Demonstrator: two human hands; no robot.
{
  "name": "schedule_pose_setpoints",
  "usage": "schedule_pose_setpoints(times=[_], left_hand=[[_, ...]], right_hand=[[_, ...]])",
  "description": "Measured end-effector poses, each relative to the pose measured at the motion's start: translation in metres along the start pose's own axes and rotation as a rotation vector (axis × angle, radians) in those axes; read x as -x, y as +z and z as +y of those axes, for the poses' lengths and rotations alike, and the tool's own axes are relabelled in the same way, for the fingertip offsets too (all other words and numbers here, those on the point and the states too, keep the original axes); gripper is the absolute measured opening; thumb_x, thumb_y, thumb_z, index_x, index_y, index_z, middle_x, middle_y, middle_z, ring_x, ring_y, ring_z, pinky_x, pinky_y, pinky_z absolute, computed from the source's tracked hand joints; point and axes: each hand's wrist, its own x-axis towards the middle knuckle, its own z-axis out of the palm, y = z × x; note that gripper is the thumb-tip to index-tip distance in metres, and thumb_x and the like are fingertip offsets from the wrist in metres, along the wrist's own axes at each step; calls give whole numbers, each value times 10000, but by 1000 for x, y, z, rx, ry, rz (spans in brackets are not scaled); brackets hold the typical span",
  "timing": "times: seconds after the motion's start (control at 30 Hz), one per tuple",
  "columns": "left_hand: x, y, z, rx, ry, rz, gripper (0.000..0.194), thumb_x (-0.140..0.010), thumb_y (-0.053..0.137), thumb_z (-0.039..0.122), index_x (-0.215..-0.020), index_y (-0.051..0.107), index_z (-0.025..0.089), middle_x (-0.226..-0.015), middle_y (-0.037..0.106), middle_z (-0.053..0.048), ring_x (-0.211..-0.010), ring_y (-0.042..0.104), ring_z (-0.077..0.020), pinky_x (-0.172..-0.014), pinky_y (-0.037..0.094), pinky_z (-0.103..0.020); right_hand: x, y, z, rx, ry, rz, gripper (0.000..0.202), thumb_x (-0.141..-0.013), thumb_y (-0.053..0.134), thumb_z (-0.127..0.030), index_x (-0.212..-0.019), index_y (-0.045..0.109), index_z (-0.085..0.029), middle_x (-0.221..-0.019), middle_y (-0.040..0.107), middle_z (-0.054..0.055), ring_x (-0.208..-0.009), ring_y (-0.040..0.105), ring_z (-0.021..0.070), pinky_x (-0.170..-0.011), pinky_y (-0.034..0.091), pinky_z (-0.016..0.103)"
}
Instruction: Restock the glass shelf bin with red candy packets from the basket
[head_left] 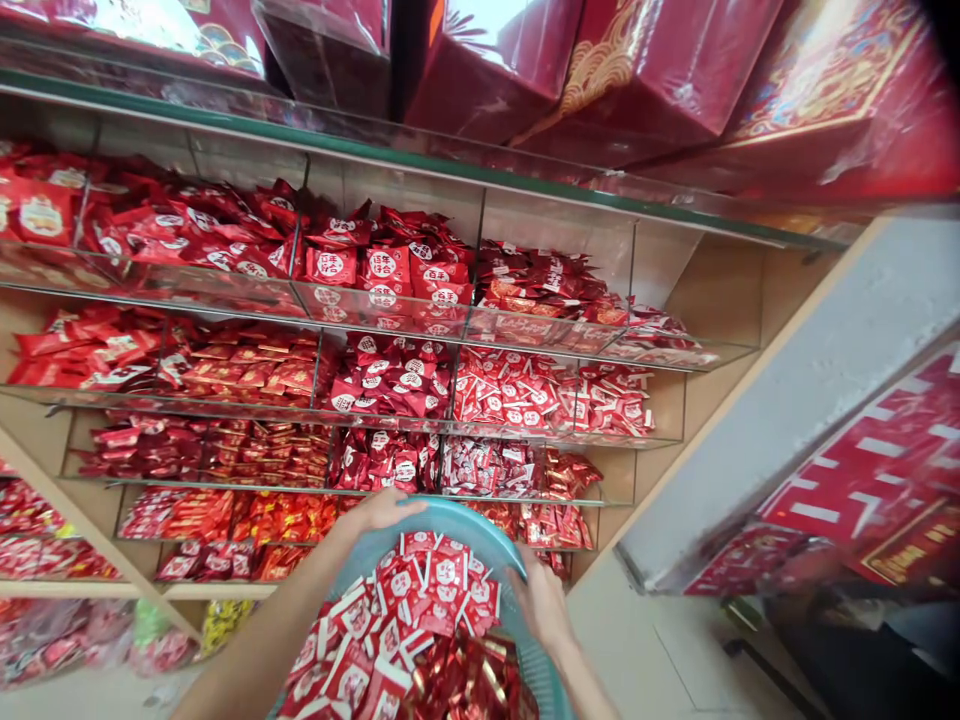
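A teal plastic basket (450,512) is held in front of the shelves, tilted toward me. Red-and-white wrapped candies (446,575) fill its far and left part, and shiny dark red and gold candies (469,680) lie at the near right. My left hand (384,510) grips the far left rim, its fingers over the edge. On the right side of the rim, my right hand (541,600) is closed around the edge, with some fingers hidden behind the basket.
Glass-fronted shelves (375,310) hold red candy packets in divided compartments. Large red gift boxes (645,70) stand on the glass shelf above. Red printed goods (862,470) are by the grey wall (825,350) at right. Bagged packets (67,635) sit low at left.
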Motion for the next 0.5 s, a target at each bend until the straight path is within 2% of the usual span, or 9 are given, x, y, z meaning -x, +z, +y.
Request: schedule_pose_setpoints(times=[0.07,0.17,0.33,0.5], left_hand=[[-2,8,1,-29,-2,47,680,-642,357,781,-760,649,177,-766,677,-51,-742,613,-233,-613,409,-275],[1,14,2,-62,-12,124,685,-695,305,754,-884,653,196,-872,684,-90,-861,610,-283,-708,418,-330],[10,13,7,-82,-40,204,609,-816,186,638,-1071,593,264,-984,678,-69,-941,603,-258,-781,416,-336],[21,22,15,-97,-58,225,521,-861,187,557,-1110,567,301,-1038,668,-31,-994,591,-232,-800,406,-306]], right_hand=[[-1,4,-1,16,22,-2,447,-819,377,-317,-1236,455,-176,-1074,646,104,-1003,583,245,-838,400,308],[-4,5,-2,3,62,-29,454,-822,362,-341,-1235,435,-167,-1097,636,105,-1007,584,247,-831,407,311],[-10,-5,-6,7,62,-44,462,-833,342,-373,-1257,398,-198,-1112,626,100,-981,594,245,-797,420,314],[-8,-7,5,21,26,-46,481,-825,368,-373,-1275,390,-205,-1148,606,102,-997,585,242,-805,418,309]])
